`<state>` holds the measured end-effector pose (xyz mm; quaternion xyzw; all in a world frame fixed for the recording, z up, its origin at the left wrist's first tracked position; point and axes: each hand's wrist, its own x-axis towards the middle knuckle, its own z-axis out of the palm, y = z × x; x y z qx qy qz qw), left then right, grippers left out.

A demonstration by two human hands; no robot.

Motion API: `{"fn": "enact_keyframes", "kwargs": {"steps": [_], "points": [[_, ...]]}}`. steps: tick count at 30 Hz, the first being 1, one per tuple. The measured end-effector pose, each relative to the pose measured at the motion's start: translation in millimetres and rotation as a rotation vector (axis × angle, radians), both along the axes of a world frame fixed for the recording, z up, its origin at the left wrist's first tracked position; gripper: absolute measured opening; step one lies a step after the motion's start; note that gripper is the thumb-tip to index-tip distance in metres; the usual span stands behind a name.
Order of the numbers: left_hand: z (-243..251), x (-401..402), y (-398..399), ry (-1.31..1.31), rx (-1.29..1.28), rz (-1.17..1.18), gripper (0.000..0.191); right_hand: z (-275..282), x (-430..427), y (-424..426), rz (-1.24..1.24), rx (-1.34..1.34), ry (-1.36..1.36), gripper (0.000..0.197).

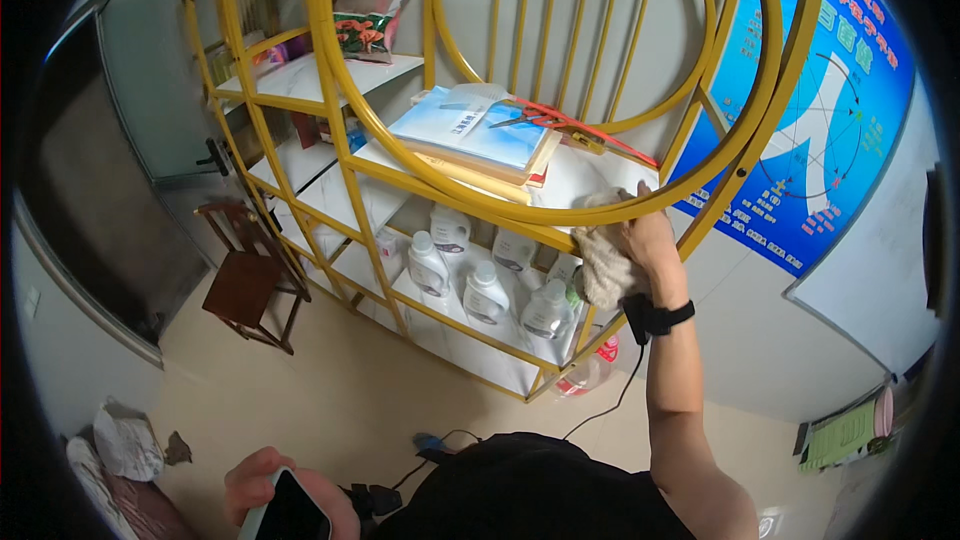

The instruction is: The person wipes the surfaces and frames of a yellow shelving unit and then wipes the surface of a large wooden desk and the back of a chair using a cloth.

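Observation:
My right hand (649, 236) holds a crumpled beige cloth (606, 270) at the right front corner of a gold metal-framed shelf unit (375, 259). The cloth hangs over the edge of a white marbled shelf board (570, 178), and part of it lies on the board behind the round gold ring. Low at the left, my left hand (289, 491) grips a smartphone (289, 514) with a dark screen. Left of the cloth, a stack of books and papers (469, 127) bears a pair of red-handled scissors (536, 118) and a red fly swatter (585, 127).
White bottles (486, 292) stand on the lower shelf. A packaged bag (369, 26) is higher up. A wooden chair (241, 285) stands at left, near a door. A large plastic bottle (589, 371) is on the floor beside the unit. A black cable (622, 397) hangs from my right wrist.

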<state>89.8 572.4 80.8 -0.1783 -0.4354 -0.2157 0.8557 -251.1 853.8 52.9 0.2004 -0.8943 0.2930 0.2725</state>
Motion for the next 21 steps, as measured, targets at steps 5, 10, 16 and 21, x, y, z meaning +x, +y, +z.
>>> {"fn": "enact_keyframes", "kwargs": {"steps": [5, 10, 16, 21], "points": [[-12.4, 35.6, 7.4, -0.266, 0.002, 0.065, 0.038, 14.9, 53.7, 12.3, 0.132, 0.221, -0.091, 0.057], [-20.7, 63.5, 6.7, -0.406, -0.023, 0.168, 0.037, 4.5, 105.0, 2.5, 0.144, 0.509, -0.024, 0.065], [-28.2, 77.3, 14.9, -0.509, -0.061, 0.257, 0.040, 1.9, 62.0, 8.1, 0.273, 0.302, -0.006, 0.048], [-28.8, 80.7, 24.8, -0.537, -0.045, 0.202, 0.040, -12.5, 21.4, -0.5, -0.024, 0.293, 0.206, 0.049]]}}
